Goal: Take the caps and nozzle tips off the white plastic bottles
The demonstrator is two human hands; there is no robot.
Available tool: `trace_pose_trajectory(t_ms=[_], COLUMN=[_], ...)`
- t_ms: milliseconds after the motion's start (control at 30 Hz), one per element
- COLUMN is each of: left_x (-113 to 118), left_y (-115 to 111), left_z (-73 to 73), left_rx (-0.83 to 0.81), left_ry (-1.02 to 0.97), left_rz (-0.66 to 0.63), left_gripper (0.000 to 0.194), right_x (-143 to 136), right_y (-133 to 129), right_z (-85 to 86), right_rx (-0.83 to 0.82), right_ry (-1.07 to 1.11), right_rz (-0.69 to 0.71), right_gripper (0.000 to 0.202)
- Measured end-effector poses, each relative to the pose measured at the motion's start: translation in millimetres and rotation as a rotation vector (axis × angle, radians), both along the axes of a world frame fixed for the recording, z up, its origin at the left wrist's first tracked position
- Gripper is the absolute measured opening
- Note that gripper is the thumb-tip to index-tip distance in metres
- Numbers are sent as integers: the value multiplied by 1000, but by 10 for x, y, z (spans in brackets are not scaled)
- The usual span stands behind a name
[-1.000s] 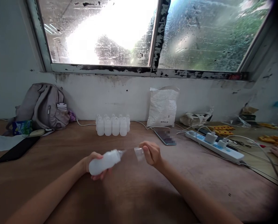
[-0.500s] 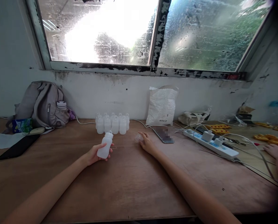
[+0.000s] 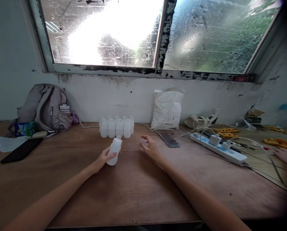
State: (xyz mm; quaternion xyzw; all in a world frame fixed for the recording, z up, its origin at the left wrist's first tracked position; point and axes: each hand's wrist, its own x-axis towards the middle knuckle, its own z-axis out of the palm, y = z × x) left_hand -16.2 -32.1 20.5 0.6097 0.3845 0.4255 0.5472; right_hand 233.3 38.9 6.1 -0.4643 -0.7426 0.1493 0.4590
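Observation:
My left hand [image 3: 102, 161] is wrapped round a frosted white baby bottle [image 3: 114, 152], which tilts to the right above the table. On the right, my right hand [image 3: 150, 149] has its thumb and fingers curled round a small clear cap [image 3: 143, 141], mostly hidden by the fingers. Beyond both hands, a group of similar frosted bottles [image 3: 119, 128] with clear tops stands upright in close rows.
A backpack [image 3: 44, 109] and a dark phone [image 3: 21, 150] lie at left. Behind my right hand are a white plastic bag [image 3: 167, 109] and another phone [image 3: 169, 138]. A power strip [image 3: 218, 149] with cables lies at right, near another person's hand [image 3: 282, 154].
My left hand has moved slightly right with the bottle, now lower in its grip. My right hand's fingers have drawn in around the clear cap, which was visible on the table before.

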Motion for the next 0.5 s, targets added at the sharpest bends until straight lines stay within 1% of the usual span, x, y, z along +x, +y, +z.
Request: trace_pose_trajectory(t_ms=[33, 67, 133, 167, 200, 267, 333, 367, 433, 500], left_x=[33, 69, 153, 199, 246, 339, 419, 452, 501, 539], left_y=[-24, -55, -139, -191, -246, -350, -403, -395, -302, -130], left_z=[-3, -4, -9, -19, -34, -79, -125, -138, -124, -55], left_rx=[108, 197, 275, 279, 276, 297, 342, 345, 303, 219], left_ry=[61, 116, 191, 205, 209, 212, 221, 221, 216, 210], left_rz=[39, 57, 36, 14, -8, -22, 27, 46, 55, 46], left_gripper=[42, 42, 43, 44, 47, 51, 44, 39, 28, 20], right_x=[-70, -150, -325, -412, -495, -635, -731, -763, -807, -833], right_y=[-88, -188, -411, -527, -638, -826, -934, -947, -879, -702], right_z=[50, 94, 159, 183, 204, 246, 298, 328, 392, 448], right_rx=[-112, -223, -388, -443, -482, -531, -540, -543, -557, -586], right_ry=[94, 184, 320, 377, 439, 553, 645, 672, 710, 740], right_rz=[138, 298, 584, 679, 730, 750, 709, 683, 613, 532], right_gripper=[32, 35, 45, 48, 46, 43, 36, 33, 26, 20])
